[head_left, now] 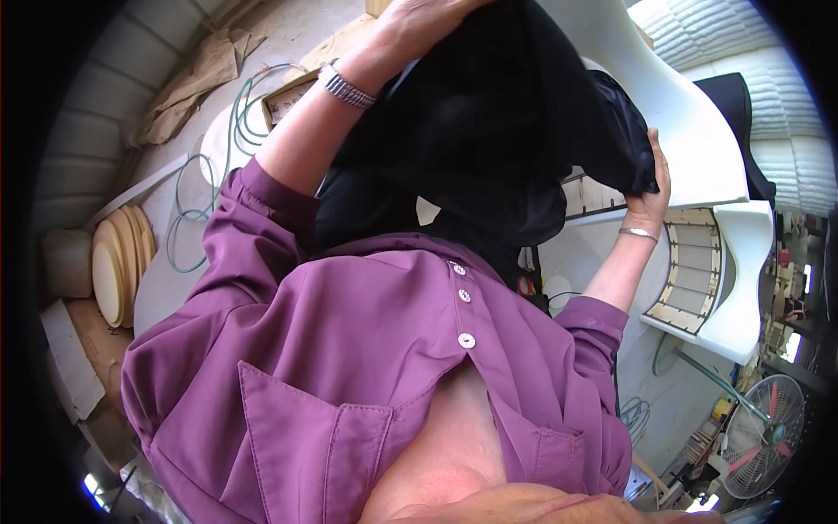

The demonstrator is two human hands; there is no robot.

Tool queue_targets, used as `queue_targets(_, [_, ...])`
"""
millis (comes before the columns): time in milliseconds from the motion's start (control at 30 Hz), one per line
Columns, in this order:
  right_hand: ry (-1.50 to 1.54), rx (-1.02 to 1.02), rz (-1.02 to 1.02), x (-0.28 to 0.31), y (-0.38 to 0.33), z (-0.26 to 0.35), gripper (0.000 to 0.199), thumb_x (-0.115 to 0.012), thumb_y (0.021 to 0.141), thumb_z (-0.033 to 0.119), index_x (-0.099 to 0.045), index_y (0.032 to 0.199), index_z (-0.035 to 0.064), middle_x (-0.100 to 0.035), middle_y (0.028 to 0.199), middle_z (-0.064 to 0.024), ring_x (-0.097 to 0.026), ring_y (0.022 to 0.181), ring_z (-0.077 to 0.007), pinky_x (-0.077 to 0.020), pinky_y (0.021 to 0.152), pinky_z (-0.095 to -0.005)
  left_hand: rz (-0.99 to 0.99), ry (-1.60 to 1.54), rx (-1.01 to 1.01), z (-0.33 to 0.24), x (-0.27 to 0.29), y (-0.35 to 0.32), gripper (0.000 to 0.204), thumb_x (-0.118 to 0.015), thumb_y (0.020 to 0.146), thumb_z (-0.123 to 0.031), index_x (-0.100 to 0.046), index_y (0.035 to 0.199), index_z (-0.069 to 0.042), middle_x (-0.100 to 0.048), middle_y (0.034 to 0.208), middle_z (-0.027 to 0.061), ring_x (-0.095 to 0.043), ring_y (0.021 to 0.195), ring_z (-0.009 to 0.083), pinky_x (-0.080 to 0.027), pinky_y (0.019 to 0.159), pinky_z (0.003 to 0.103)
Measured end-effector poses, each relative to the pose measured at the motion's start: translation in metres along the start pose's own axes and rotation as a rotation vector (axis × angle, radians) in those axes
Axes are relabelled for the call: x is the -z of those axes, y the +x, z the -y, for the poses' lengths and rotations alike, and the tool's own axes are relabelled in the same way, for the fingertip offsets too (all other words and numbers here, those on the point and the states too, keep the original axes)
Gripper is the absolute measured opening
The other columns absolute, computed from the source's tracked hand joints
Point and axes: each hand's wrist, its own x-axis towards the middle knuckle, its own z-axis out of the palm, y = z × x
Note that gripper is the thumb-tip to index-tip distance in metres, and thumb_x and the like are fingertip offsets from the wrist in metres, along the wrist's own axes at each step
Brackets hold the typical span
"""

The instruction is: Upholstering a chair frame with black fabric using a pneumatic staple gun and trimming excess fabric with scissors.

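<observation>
A large piece of black fabric (pixel 463 122) hangs in folds in front of me, beside a curved piece covered in white foam (pixel 690 113). My left hand (pixel 423 26), with a metal band on its wrist, is closed on the fabric's upper left edge; the top of the picture cuts off its fingertips. At the fabric's right end my right hand (pixel 650 188) grips the bunched edge, one finger stretched up along the foam. A thin bracelet circles that wrist.
Below the foam piece sits a curved wooden frame (pixel 694 271) with grey bands. White quilted rolls (pixel 733 52) fill the upper right. A fan (pixel 764 437) stands at lower right. Round wooden discs (pixel 122 266) are stacked on the left, near a looping green hose (pixel 179 214).
</observation>
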Motion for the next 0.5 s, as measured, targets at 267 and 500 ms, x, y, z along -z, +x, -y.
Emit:
queue_targets(267, [0.351, 0.104, 0.068, -0.004, 0.005, 0.013, 0.049, -0.053, 0.105, 0.023, -0.049, 0.143, -0.0073, -0.055, 0.143, -0.0241, -0.056, 0.130, -0.0326, -0.0415, 0.116, -0.0476, 0.078, 0.249, -0.079, -0.048, -0.005, -0.019, 0.018, -0.058, 0.101, -0.009, -0.070, 0.105, 0.004, -0.068, 0.089, -0.0018, -0.060, 0.085, 0.0065, -0.051, 0.077, 0.023])
queue_targets(500, [-0.594, 0.585, 0.296, -0.073, -0.031, -0.003, 0.100, -0.081, 0.082, 0.054, -0.030, 0.155, 0.0073, -0.036, 0.156, -0.0184, -0.037, 0.146, -0.0386, -0.0378, 0.116, -0.0498, 0.106, 0.441, 0.004, -0.066, -0.035, 0.007, 0.022, -0.062, 0.098, -0.015, -0.070, 0.099, 0.005, -0.066, 0.080, 0.0026, -0.059, 0.079, 0.0082, -0.051, 0.074, 0.027])
